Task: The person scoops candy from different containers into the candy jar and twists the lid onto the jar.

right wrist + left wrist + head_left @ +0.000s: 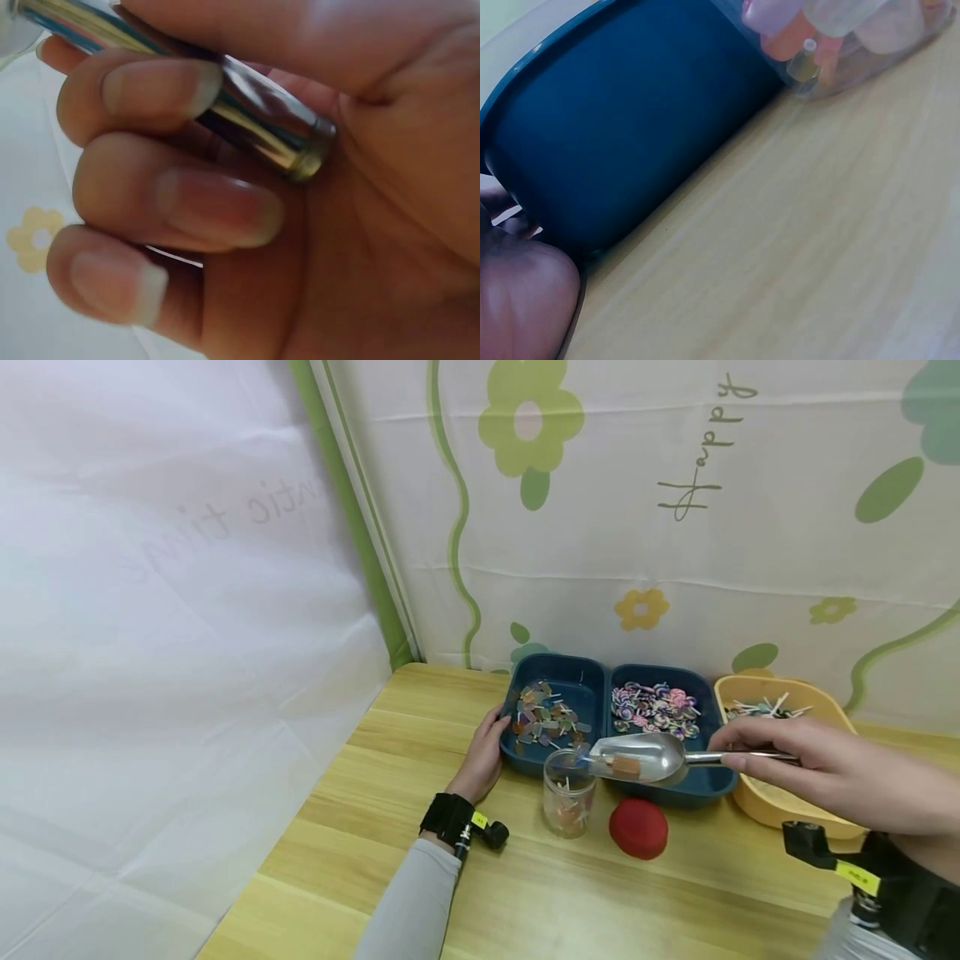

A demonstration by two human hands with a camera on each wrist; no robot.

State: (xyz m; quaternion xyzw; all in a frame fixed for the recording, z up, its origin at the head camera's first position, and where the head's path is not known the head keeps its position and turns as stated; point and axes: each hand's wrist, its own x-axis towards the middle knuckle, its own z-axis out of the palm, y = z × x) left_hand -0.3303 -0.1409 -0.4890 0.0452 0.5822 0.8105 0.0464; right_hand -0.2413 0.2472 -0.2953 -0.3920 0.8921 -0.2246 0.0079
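Near tabletop allows passage — before the blue trays, jar and red lid obstruct.

The right grip holds a handle — shiny, metallic.

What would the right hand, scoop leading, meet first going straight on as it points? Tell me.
Probably the clear jar: in the head view, the scoop in the right hand overlaps its rim. Depth is unclear, so it might pass above.
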